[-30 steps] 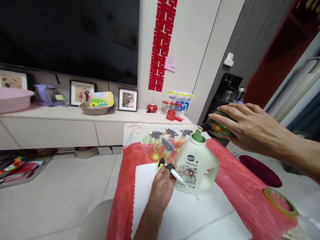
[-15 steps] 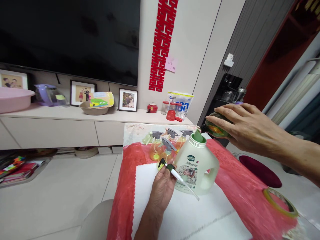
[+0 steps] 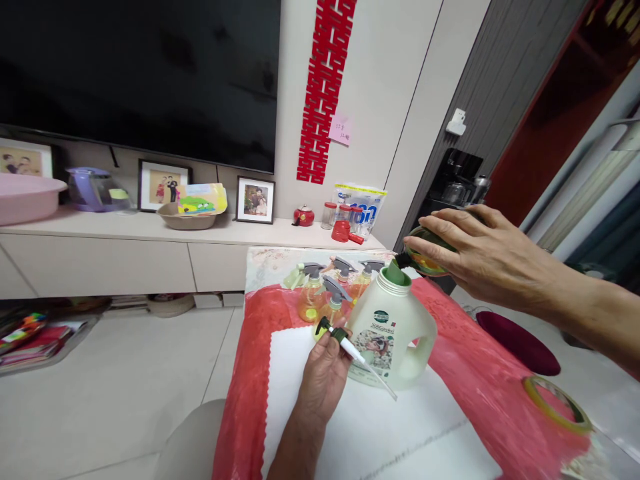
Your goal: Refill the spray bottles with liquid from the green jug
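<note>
A large pale-green detergent jug (image 3: 390, 327) stands uncapped on white paper, its green spout (image 3: 396, 273) showing at the top. My right hand (image 3: 465, 250) is wrapped over a dark bottle (image 3: 425, 257), tipped on its side with its black neck at the spout. The fingers cover most of that bottle. In front of the jug, my left hand (image 3: 325, 370) pinches a pump dispenser head (image 3: 345, 341) with a dark nozzle and collar. Its thin clear tube slants down to the right. Several spray bottles (image 3: 311, 293) of yellow-orange liquid stand behind my left hand.
Red plastic sheeting (image 3: 240, 393) covers the table beneath the white paper (image 3: 435, 440). A roll of tape (image 3: 530, 390) lies at the right. Behind, a low cabinet (image 3: 225, 237) carries red-lidded jars (image 3: 329, 217) and a white-blue bag (image 3: 367, 200). A dark red stool (image 3: 520, 343) stands right.
My right hand has moved slightly left with the tilted bottle, bringing its neck from beside the spout to its opening. My left hand still holds the pump head in nearly the same place.
</note>
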A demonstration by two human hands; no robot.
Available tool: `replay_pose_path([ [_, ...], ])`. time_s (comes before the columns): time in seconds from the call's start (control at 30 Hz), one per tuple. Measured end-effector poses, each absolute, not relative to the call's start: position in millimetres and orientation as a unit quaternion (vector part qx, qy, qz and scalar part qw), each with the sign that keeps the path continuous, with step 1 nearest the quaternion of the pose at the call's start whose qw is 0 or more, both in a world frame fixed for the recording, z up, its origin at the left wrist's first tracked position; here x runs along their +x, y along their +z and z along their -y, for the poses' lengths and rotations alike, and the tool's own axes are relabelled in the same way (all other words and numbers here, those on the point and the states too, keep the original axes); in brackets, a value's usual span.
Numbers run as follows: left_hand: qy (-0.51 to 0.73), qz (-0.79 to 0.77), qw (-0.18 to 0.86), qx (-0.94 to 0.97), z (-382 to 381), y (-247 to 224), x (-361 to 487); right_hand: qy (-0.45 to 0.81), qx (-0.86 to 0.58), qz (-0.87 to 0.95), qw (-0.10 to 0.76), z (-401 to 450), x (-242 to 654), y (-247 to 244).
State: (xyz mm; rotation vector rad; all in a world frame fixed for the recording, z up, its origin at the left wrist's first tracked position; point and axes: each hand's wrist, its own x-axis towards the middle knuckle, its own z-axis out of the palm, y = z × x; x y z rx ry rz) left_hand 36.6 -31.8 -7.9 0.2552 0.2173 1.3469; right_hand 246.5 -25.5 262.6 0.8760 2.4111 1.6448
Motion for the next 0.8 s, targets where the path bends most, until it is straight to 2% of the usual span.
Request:
replay_pose_path([
  [0.8,0.623,-0.102,0.766,0.119,32.2,-8.3,36.4,0.549,0.271,-0.787,0.071,28.6,239.0,265.0],
])
